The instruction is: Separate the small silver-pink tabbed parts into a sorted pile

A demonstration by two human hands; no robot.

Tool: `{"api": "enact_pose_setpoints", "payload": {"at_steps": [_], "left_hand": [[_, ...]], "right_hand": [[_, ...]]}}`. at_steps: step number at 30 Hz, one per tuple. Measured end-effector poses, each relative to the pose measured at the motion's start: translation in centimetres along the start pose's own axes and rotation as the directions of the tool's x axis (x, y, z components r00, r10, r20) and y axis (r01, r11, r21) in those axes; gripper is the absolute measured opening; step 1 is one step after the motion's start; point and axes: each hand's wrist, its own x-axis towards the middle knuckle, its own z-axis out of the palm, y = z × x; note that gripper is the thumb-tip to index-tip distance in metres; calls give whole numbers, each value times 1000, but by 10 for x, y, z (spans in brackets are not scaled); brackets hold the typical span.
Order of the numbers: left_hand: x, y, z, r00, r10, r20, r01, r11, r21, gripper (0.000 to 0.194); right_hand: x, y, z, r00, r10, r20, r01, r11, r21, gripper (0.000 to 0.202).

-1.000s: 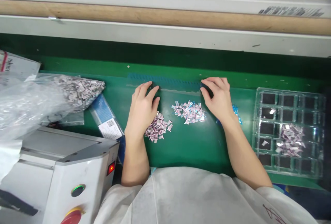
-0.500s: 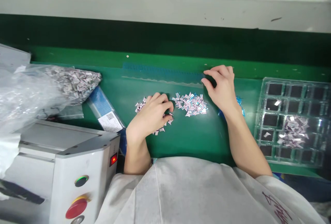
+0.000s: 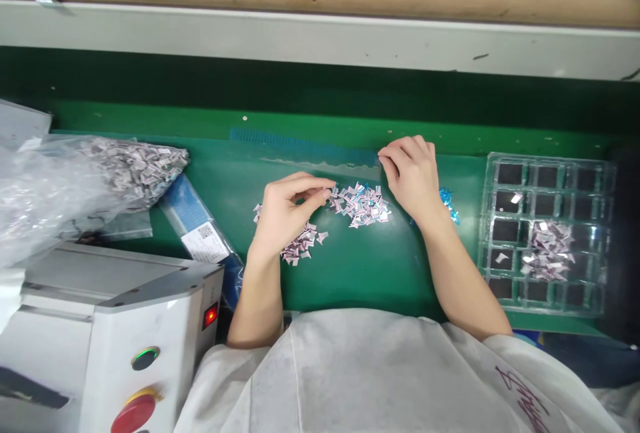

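My left hand is above a heap of small pinkish-silver pieces, its thumb and forefinger pinched near the edge of a second heap; what is between the fingertips is too small to name. At the right end of a clear strip with blue ticks, my right hand has its thumb and forefinger closed on the strip's end. Small blue pieces lie partly behind my right forearm.
A clear compartment tray with more pieces is at the right. On the left are a plastic bag of pieces, a blue labelled packet and a grey machine with a red button.
My left hand has risen off the left heap, its fingers now pinched beside the second heap. The thumb and forefinger of my right hand have closed at the strip's end. The view has shifted slightly.
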Motion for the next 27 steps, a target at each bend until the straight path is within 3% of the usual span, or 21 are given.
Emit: {"api": "enact_pose_setpoints", "payload": {"at_steps": [3,5,8,16,27], "left_hand": [[1,-5,16,985,-154,-78,136,970,-199,14],[2,-8,24,977,-189,-98,156,949,-275,18],[3,-8,31,974,-203,-103,154,923,-353,20],[3,-3,35,970,-227,-85,161,865,-476,31],[3,-2,39,974,-216,-64,153,844,-514,24]], "right_hand": [[-1,0,-2,1000,-19,0,19,1000,7,37],[-3,0,-3,999,-10,-39,11,1000,16,37],[-7,0,-5,996,17,-92,-17,1000,4,33],[-3,5,1,998,5,-69,-5,1000,-1,28],[5,11,8,991,58,-123,-45,993,106,18]]}}
